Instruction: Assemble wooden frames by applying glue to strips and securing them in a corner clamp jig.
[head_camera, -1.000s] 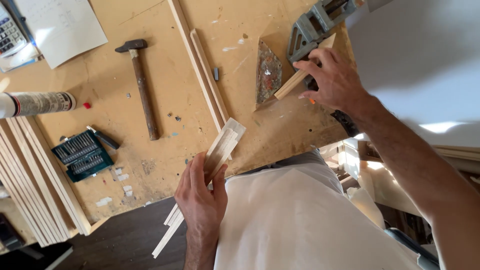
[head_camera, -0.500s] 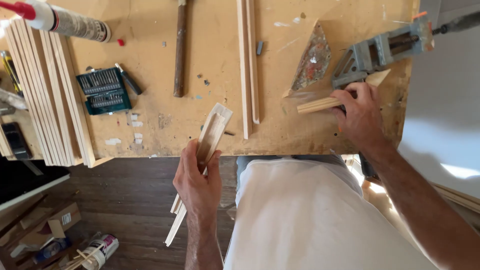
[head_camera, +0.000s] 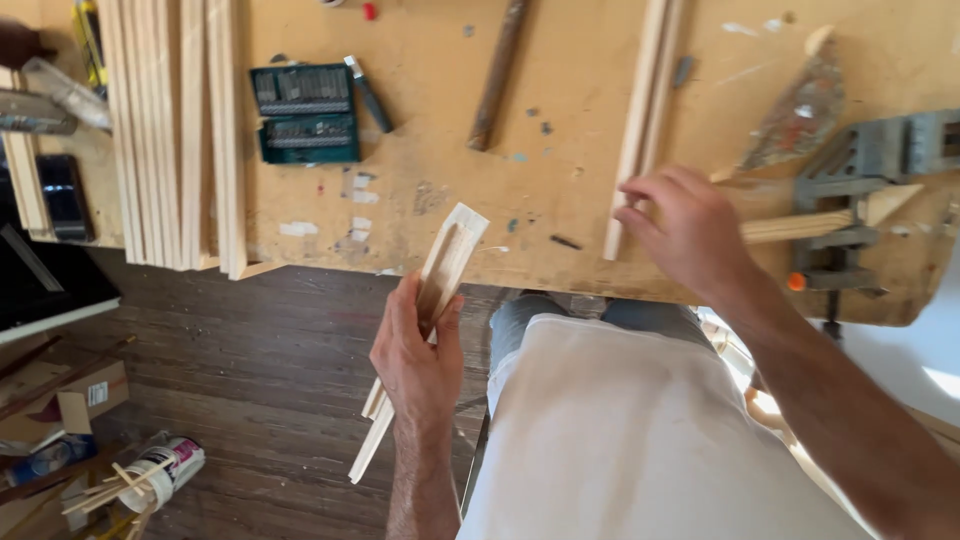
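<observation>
hands at the worktop edge: strip bundle held, long strips reached for

the left hand (head_camera: 418, 358) has its grip closed around a bundle of short wooden strips (head_camera: 440, 285). the bundle is tilted, its upper end lying over the front edge of the worktop (head_camera: 420, 190), its lower end hanging over the dark plank floor (head_camera: 260, 370).

the right hand (head_camera: 685, 232) is spread, fingers loosely open and holding nothing. its fingertips sit at the near end of a pair of long wooden strips (head_camera: 645, 110) that lie flat on the worktop, running away from the edge. whether the fingertips touch the strips cannot be told.

just right of this hand, a grey metal clamp (head_camera: 865, 185) grips a wooden piece (head_camera: 800, 226).

further items on the worktop:
- green drill bit case (head_camera: 305, 113), left of centre
- hammer handle (head_camera: 498, 75), centre
- stack of long wooden slats (head_camera: 170, 130), far left, overhanging the edge
</observation>
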